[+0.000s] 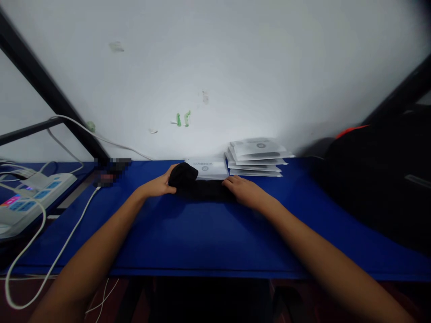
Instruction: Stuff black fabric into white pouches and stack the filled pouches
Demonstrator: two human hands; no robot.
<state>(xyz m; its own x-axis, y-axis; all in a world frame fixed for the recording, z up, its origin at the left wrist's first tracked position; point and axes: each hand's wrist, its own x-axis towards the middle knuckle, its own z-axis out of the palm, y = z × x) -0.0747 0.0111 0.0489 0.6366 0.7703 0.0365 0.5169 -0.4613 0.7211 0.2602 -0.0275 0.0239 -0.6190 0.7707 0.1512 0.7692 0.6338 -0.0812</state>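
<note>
A black cloth item [208, 191] lies stretched sideways on the blue table, its left end bunched up into a rounded lump. My left hand [163, 183] is closed around that lump, thumb low and fingers behind it. At the other end, my right hand [244, 190] has its bent fingers closed on the fabric. Exactly what kind of cloth item it is cannot be made out. Just behind it lies a flat white packet [210, 169] with dark print, partly covered by the cloth.
Right of the packet is a stack of similar white packets [257, 154] against the wall. A large black bag [377, 179] takes up the right side of the blue table [208, 242]. On the left are a power strip [37, 197], white cables and a pixelated dark object [112, 172].
</note>
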